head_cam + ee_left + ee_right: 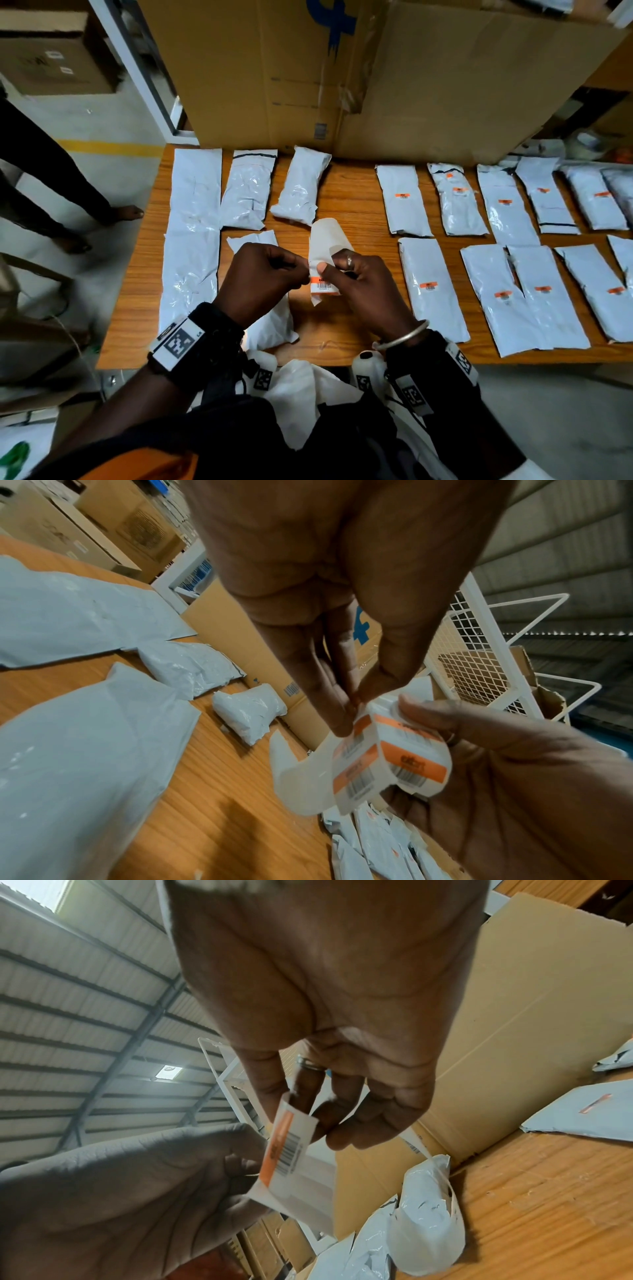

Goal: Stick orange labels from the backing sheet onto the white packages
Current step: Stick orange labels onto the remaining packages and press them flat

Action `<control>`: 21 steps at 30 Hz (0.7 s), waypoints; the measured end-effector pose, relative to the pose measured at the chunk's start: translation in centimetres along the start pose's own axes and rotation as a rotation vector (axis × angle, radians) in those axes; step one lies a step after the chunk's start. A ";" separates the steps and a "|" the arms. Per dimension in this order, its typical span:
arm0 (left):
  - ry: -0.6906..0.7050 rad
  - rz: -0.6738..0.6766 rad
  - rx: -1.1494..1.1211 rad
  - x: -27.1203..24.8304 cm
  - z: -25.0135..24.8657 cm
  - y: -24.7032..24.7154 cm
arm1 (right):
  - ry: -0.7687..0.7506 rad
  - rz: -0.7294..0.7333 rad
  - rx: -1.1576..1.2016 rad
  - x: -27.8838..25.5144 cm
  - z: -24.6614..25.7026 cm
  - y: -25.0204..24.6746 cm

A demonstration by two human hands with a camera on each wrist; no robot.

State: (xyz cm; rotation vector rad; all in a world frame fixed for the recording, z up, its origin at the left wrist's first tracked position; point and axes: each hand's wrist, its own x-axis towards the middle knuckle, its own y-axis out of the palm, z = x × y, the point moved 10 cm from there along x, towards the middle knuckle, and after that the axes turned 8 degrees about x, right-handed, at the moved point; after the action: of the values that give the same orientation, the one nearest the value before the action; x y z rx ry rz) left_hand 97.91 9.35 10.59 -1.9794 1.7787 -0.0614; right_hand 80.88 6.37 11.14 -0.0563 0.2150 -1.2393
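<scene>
Over the middle of the wooden table (356, 205), my right hand (334, 265) grips a curled white backing sheet (325, 240) carrying orange barcode labels (411, 761). My left hand (301, 275) pinches the left edge of one orange label (320, 280) between thumb and fingers (342, 718). In the right wrist view that label (281, 1150) stands partly lifted off the sheet. Unlabelled white packages (195, 219) (248, 188) (301, 185) lie to the left; another (270, 322) lies under my left hand. Several packages (402, 198) on the right bear orange labels.
A large cardboard box (342, 75) stands along the table's back edge. Another person's legs (51, 178) are on the floor to the left. Loose white plastic (301, 394) lies in my lap at the near edge. A white wire rack (479, 647) rises behind the box.
</scene>
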 end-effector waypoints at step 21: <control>-0.040 -0.015 -0.005 3.1 0.2 -0.6 | 0.048 0.002 0.016 3.2 -0.3 0.0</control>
State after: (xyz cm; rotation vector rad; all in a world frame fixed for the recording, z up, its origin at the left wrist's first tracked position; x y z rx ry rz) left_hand 99.02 6.53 9.74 -1.9844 1.7403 -0.0224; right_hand 81.84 3.35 10.41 -0.0127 0.2469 -1.2409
